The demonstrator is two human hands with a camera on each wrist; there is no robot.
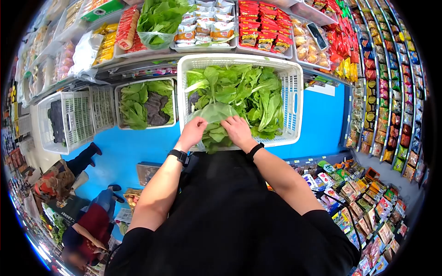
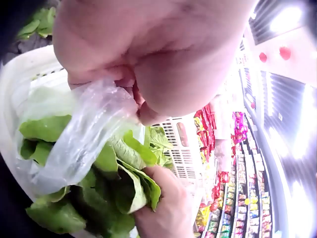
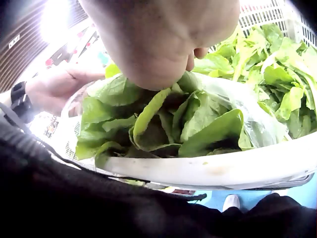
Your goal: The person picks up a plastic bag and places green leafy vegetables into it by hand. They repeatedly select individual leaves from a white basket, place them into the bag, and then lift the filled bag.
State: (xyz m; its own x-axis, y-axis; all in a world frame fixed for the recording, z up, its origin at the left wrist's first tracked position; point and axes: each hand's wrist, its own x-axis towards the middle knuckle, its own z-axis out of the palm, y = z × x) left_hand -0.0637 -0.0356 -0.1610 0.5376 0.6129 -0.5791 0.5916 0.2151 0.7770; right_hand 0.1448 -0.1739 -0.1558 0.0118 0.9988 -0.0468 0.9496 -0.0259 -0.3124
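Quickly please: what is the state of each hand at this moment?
Left hand: closed, pinching the plastic bag of leafy greens.
Right hand: closed, gripping the same bag and its leaves.

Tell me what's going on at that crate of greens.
A person in a black top stands in a shop aisle at a white slatted plastic crate heaped with loose green leafy vegetables. Both hands are on a thin clear plastic bag that holds a bunch of green leaves and sits at the crate's near rim. The left hand pinches the bag's film between its fingers. The right hand grips the bag's opposite side against the leaves.
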